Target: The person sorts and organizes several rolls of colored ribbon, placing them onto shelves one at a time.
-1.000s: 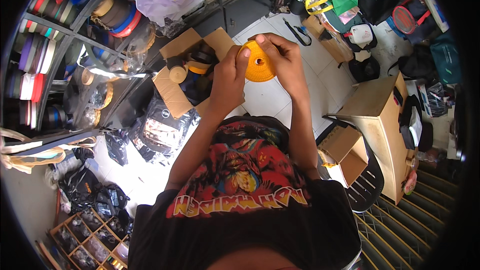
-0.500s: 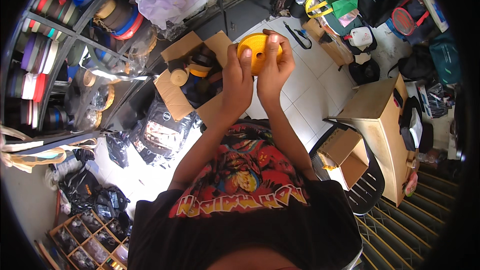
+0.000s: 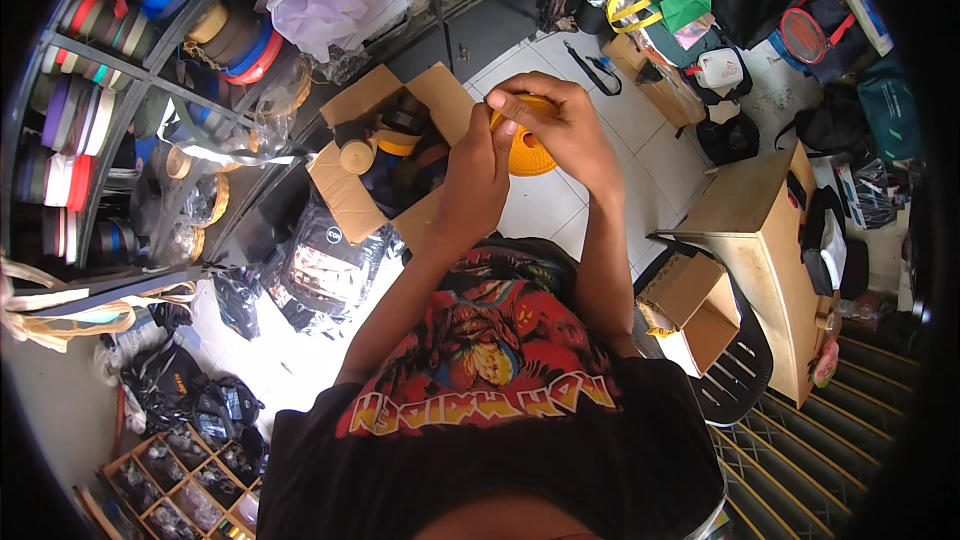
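Observation:
Between my two hands, held up in front of me, is a yellow roll of webbing strap (image 3: 532, 155), its wound edge and small centre hole facing me. My left hand (image 3: 480, 170) grips its left side, the thumb pressed near the top. Over the roll's upper part reaches my right hand (image 3: 560, 120), with its thumb and fingers meeting my left hand's fingertips at the upper left edge. Just left of my hands, an open cardboard box (image 3: 345, 190) holds several more rolls, among them a tan roll (image 3: 356, 156) and a yellow one (image 3: 398, 143).
A black rack (image 3: 150, 75) with many coloured strap rolls stands on the left. At the right are a wooden cabinet (image 3: 745, 200) and a black chair (image 3: 740, 390) bearing an open carton (image 3: 700, 315). A divided wooden tray (image 3: 185, 480) lies lower left; bags crowd the upper right.
My right hand has shifted from the roll's right side up over its top, its fingers now meeting the left hand's. The roll has tilted and dropped slightly to the right.

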The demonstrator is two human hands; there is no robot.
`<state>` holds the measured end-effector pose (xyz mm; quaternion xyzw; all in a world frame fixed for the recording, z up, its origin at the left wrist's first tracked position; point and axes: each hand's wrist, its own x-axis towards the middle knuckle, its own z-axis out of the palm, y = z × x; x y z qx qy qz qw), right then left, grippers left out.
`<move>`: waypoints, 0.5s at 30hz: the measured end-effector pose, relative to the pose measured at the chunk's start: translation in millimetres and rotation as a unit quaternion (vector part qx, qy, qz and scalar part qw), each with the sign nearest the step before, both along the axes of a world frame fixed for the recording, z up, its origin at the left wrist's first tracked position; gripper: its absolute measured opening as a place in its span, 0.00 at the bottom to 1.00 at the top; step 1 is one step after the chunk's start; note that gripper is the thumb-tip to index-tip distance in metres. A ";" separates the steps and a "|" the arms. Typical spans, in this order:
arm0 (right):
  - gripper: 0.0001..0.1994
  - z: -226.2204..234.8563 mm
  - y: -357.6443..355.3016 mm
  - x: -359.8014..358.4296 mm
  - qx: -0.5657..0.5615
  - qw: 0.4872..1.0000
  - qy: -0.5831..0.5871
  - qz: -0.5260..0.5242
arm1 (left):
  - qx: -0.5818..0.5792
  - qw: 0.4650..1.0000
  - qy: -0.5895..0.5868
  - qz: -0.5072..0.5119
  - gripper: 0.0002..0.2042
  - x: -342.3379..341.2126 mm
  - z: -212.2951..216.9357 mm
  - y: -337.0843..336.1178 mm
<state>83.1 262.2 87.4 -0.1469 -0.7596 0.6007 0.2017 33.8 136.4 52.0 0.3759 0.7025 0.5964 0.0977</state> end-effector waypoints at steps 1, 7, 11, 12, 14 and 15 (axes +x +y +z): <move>0.14 2.0 1.2 1.4 0.000 0.999 -0.020 0.028 | 0.000 1.000 0.000 0.000 0.19 1.0 0.2 -0.2; 0.12 -24.1 -15.7 -14.8 -0.105 0.977 0.121 -0.142 | 0.001 0.998 -0.070 0.011 0.18 -3.5 -1.1 1.2; 0.12 -27.2 -43.3 -20.6 -0.139 0.933 0.178 -0.279 | 0.039 0.996 -0.026 0.080 0.17 1.7 -8.6 12.5; 0.12 -28.8 -43.3 -21.6 -0.139 0.933 0.178 -0.280 | 0.065 0.992 0.034 0.105 0.17 0.6 -7.6 12.9; 0.11 -31.5 -41.0 -22.9 -0.139 0.940 0.212 -0.227 | 0.026 0.996 0.025 0.083 0.17 -8.5 -4.9 3.9; 0.12 -23.9 -31.2 -16.7 -0.121 0.967 0.158 -0.161 | -0.012 0.997 0.013 0.069 0.17 -11.7 -3.1 -2.2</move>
